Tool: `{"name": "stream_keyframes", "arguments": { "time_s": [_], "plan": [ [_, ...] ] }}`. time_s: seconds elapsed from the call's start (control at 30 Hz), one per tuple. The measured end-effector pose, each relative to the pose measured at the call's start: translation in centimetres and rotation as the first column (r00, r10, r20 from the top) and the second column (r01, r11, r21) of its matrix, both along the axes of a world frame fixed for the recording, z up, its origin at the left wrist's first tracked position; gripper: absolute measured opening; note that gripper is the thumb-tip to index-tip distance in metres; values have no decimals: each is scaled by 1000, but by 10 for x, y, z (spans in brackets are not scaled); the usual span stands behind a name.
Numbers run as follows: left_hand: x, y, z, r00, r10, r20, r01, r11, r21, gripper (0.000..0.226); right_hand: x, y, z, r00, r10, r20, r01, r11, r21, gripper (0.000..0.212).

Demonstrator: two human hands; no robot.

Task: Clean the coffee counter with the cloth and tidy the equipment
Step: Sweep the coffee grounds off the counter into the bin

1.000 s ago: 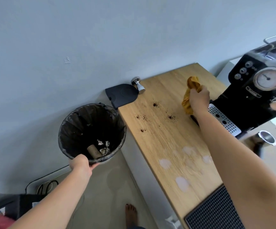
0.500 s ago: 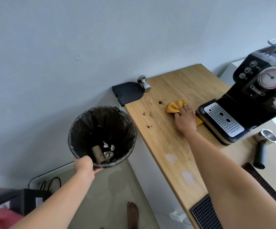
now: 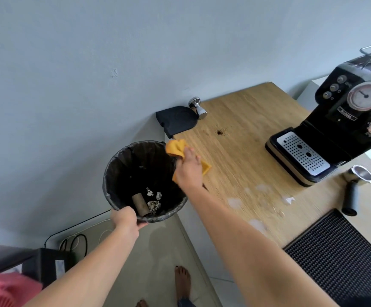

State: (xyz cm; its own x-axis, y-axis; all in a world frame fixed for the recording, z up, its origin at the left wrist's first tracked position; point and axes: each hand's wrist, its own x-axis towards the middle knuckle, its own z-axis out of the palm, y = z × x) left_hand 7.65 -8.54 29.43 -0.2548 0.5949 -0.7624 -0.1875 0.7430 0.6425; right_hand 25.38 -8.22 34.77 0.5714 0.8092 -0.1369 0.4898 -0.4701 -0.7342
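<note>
Two bare hands are in view. The left hand is clenched on the near rim of a black lined bin, held up against the left edge of the wooden counter; a cardboard tube and crumpled paper scraps lie at its bottom. The right hand presses down on a yellow cloth at that counter edge, fingers spread over it, part of the cloth overhanging the bin mouth. Behind, a black mat overhangs the far-left corner, with a metal tamper just beside it. One patch of coffee grounds remains mid-counter, apart from the cloth. Pale smears mark the nearer surface. Further right stands the black espresso machine with its perforated drip tray. A portafilter lies near its front corner; a ribbed black mat occupies the near-right.
</note>
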Motion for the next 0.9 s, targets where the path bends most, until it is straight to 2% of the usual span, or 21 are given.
{"name": "stream_keyframes", "arguments": {
  "time_s": [0.1, 0.17, 0.3, 0.43, 0.53, 0.63, 0.8, 0.9],
  "plan": [
    [-2, 1, -6, 1000, 16, 24, -15, 1000, -6, 58, -36, 10, -5, 984, 70, -166, -67, 997, 24, 48],
    [-4, 4, -9, 999, 18, 29, -18, 1000, -10, 59, -43, 12, -4, 966, 50, -252, -39, 998, 48, 45],
    [-8, 13, -15, 999, 14, 37, -13, 1000, -27, 62, -10, 11, 30, 928, -62, -367, 136, 974, 180, 30],
    [-6, 23, -17, 1000, 20, 22, -20, 1000, -20, 62, 77, 10, 69, 853, -233, -467, 390, 879, 274, 25],
    [-1, 32, -19, 999, 49, 13, -48, 999, -24, 62, 144, 8, 75, 870, -372, -325, 463, 843, 273, 21],
    [2, 40, -25, 997, 79, 1, -79, 996, -31, 62, 200, 8, 62, 895, -442, -67, 446, 872, 202, 21],
    [3, 49, -34, 994, 106, -17, -107, 993, -55, 59, 238, 23, 19, 926, -342, 161, 349, 937, -20, 25],
    [5, 53, -36, 994, 106, -30, -107, 993, -46, 60, 235, 39, 0, 931, -271, 245, 287, 957, -33, 34]
  ]
}}
